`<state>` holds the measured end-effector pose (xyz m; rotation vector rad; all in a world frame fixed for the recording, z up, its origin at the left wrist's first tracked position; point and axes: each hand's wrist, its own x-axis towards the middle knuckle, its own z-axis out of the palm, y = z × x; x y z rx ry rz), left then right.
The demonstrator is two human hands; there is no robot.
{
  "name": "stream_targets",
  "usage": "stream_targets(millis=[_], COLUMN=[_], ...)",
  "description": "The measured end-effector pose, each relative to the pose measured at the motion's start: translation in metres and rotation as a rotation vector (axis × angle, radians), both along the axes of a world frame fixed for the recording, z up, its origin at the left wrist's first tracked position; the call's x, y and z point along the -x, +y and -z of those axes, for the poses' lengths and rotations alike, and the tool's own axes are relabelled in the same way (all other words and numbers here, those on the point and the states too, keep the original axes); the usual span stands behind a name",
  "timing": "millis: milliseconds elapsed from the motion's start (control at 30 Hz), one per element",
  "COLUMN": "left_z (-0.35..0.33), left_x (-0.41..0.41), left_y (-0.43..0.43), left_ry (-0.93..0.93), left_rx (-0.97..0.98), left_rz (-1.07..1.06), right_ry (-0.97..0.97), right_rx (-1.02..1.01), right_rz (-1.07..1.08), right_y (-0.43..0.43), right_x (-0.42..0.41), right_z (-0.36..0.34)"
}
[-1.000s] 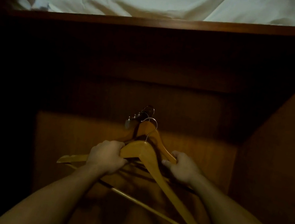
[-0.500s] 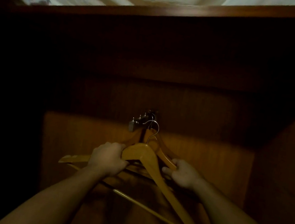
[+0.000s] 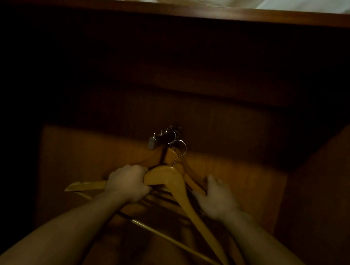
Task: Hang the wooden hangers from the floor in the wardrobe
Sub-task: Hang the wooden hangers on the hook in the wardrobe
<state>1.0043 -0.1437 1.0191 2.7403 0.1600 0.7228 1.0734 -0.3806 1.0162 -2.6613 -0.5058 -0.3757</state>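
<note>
The left hand [image 3: 129,182] is curled tightly round the left shoulder of a pale wooden hanger with a silver wire hook [image 3: 170,177], held between both hands inside the dark wooden wardrobe [image 3: 319,202]. The right hand [image 3: 216,200] is loosely spread, its fingers resting on a second wooden hanger [image 3: 192,177] just behind. Above the hands, the hook sits beside a small metal pegged rail [image 3: 160,138]; whether it is hooked on, I cannot tell.

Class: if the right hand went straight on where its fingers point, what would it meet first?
Probably the rear hanger: the right hand points forward and slightly left, fingertips close by that hanger's arm. Behind it is the wardrobe's back panel. Depth is unclear in this dim light.
</note>
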Motion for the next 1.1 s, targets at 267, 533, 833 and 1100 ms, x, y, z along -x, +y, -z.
stream_targets(millis=[267, 533, 833, 1100], left_z=[-0.011, -0.032, -0.01, -0.005], left_x=[-0.006, -0.028, -0.07, -0.085], left_y=[-0.005, 0.0, 0.019, 0.019], left_ry=[0.029, 0.019, 0.115, 0.13], left_rx=[0.104, 0.19, 0.232, 0.182], left_rz=[-0.057, 0.005, -0.087, -0.127], right_ry=[0.183, 0.116, 0.081, 0.01], right_rx=[-0.061, -0.103, 0.075, 0.088], right_rz=[-0.296, -0.208, -0.123, -0.092], right_y=[0.015, 0.03, 0.055, 0.056], right_x=[0.032, 0.006, -0.022, -0.031], right_z=[-0.009, -0.018, -0.012, -0.001])
